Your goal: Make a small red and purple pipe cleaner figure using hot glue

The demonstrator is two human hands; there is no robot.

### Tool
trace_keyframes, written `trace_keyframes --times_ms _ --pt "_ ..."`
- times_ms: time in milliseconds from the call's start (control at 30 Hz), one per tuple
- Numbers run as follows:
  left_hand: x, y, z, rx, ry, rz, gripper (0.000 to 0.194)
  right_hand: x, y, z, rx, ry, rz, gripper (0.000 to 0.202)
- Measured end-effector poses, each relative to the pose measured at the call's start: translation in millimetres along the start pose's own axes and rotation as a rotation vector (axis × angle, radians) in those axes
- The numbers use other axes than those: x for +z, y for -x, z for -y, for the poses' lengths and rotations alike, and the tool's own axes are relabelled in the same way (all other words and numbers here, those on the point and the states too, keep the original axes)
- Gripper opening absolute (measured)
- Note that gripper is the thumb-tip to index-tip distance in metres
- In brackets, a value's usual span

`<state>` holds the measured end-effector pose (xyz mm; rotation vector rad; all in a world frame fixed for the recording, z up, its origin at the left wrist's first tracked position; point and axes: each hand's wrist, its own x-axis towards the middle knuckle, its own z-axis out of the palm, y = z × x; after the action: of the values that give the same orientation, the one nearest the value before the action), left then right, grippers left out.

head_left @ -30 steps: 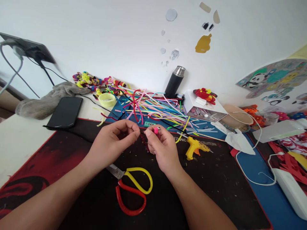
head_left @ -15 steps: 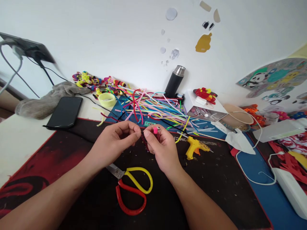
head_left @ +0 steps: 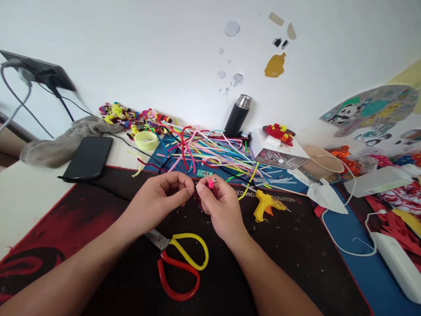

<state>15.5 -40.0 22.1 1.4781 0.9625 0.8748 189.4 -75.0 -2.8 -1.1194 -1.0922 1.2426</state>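
My left hand (head_left: 164, 193) is closed in a pinch beside the right fingertips; what it grips is too small to make out. Thumb and fingers of my right hand (head_left: 220, 202) are wrapped round a small pink-tipped lighter (head_left: 211, 183), and a bit of dark red fuzzy material (head_left: 198, 202) hangs between the hands. Below them, scissors (head_left: 182, 267) with one yellow and one red handle lie on the dark mat (head_left: 289, 263), their blades partly under my left forearm. A yellow glue gun (head_left: 266, 205) rests to the right.
Behind the hands lies a pile of coloured pipe cleaners (head_left: 213, 151), with a black flask (head_left: 237, 115) against the wall. A phone (head_left: 88, 158), yellow tape roll (head_left: 146, 140) and fuzzy figures (head_left: 120, 113) are at left. A white box (head_left: 279, 153) and power strip (head_left: 397, 263) are at right.
The view has tilted slightly, so most things sit a little lower in the picture. Both hands hold nearly the same pose, fingertips close together.
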Motion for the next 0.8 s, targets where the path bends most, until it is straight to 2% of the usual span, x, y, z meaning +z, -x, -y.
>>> trace_keyframes --times_ms 367,800 --pt "0.7 -0.7 0.5 -0.025 -0.004 0.019 0.026 -1.1 -0.7 -2.0 0.006 0.021 -0.003 0.024" --pt "-0.7 -2.4 -0.2 -0.044 0.022 0.017 0.028 -2.0 -2.5 -1.8 0.028 0.037 0.006 0.037"
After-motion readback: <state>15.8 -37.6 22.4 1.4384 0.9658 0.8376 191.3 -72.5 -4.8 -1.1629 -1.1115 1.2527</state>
